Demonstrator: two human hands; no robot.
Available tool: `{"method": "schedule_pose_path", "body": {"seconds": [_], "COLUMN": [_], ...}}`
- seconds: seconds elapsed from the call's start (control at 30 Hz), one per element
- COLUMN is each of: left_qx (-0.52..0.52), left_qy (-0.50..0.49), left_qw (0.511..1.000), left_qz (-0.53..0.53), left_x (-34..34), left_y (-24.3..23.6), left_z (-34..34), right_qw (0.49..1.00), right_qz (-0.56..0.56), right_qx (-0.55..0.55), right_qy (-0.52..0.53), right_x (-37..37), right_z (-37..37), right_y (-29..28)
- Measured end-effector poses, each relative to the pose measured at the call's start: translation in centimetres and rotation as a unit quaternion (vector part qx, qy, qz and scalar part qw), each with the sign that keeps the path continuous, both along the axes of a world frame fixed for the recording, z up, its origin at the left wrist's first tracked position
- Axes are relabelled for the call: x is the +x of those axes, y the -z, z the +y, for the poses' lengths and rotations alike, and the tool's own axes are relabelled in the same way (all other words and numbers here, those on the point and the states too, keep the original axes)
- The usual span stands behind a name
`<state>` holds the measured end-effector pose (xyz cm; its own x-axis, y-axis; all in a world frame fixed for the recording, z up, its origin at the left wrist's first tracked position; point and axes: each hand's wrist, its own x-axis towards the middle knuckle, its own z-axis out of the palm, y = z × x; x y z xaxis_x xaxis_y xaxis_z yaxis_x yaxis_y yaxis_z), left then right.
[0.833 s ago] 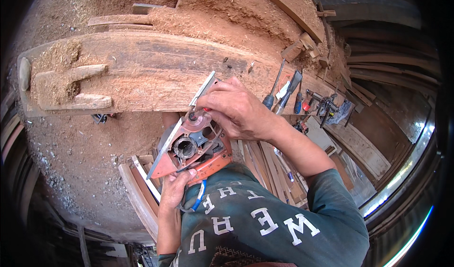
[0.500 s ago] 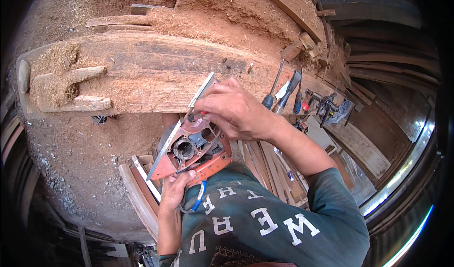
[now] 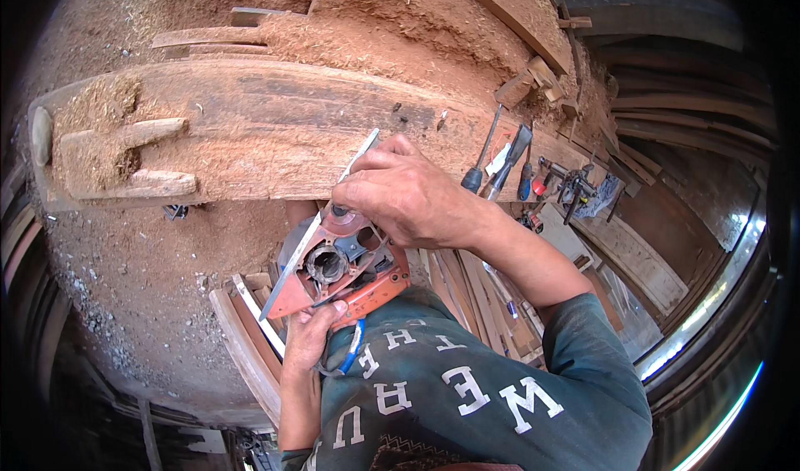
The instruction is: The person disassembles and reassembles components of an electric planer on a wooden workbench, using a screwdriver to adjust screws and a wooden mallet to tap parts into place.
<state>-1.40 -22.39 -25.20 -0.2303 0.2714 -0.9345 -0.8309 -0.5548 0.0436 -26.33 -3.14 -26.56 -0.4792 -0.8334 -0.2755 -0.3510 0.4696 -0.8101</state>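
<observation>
An orange electric hand planer rests tilted against my lap, its side uncovered so that a round dark opening and inner parts show. Its long flat metal sole runs along the upper left side. My left hand grips the lower end of the body, thumb on top, with a blue-wrapped cord hanging beside it. At the upper end, over the front of the planer, my right hand is closed with its fingers pressed together. What lies under those fingertips is hidden.
A thick wooden plank bench strewn with sawdust stretches across in front. On its right lie a screwdriver, a chisel and a dark metal part. Boards stand right of my lap; a wooden frame is at the left.
My right hand has shifted slightly, its fingers now lower over the planer's front end. A small red bit seen at the fingertips before is now covered. My left hand stays put.
</observation>
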Motion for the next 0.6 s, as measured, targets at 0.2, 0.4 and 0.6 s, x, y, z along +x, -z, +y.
{"method": "schedule_pose_path", "body": {"seconds": [0.2,0.4,0.6], "left_qx": [-0.005,0.008,-0.009], "left_qy": [0.025,0.003,0.004], "left_qw": [1.000,1.000,1.000], "left_qz": [0.011,-0.011,0.003], "left_x": [0.1,-0.6,-0.3], "left_y": [0.1,-0.4,-0.2], "left_z": [-0.1,0.0,0.3], "right_qw": [1.000,0.998,0.999], "right_qz": [0.000,-0.041,-0.022], "right_qx": [-0.021,0.003,-0.021], "right_qy": [-0.016,-0.052,-0.018], "right_x": [-0.4,-0.9,-0.4], "right_z": [-0.8,-0.7,-0.5], "right_y": [-0.5,-0.7,-0.2]}}
